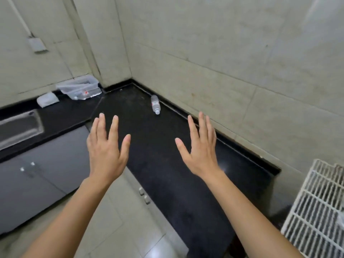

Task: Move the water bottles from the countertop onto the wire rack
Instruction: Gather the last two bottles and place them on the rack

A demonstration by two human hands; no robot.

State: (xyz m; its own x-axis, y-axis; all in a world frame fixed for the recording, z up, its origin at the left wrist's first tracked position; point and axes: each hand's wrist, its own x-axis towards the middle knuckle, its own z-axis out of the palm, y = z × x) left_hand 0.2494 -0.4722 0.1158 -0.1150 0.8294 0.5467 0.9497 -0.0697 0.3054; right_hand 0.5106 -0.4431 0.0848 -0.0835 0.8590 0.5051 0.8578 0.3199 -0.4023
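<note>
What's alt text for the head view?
The left hand and right hand hover open and empty over a black stone countertop. A clear plastic water bottle lies on its side by the tiled wall; a white wire rack sits at lower right.

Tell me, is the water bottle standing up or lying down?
Lying down. The water bottle rests on its side on the black countertop by the wall, cap toward the camera.

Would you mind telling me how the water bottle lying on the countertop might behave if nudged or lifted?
The water bottle lies on its side on the smooth countertop, so a nudge would probably roll it. Its clear plastic may flex under a firm grip. How full it is cannot be told, so its weight is uncertain.
</note>
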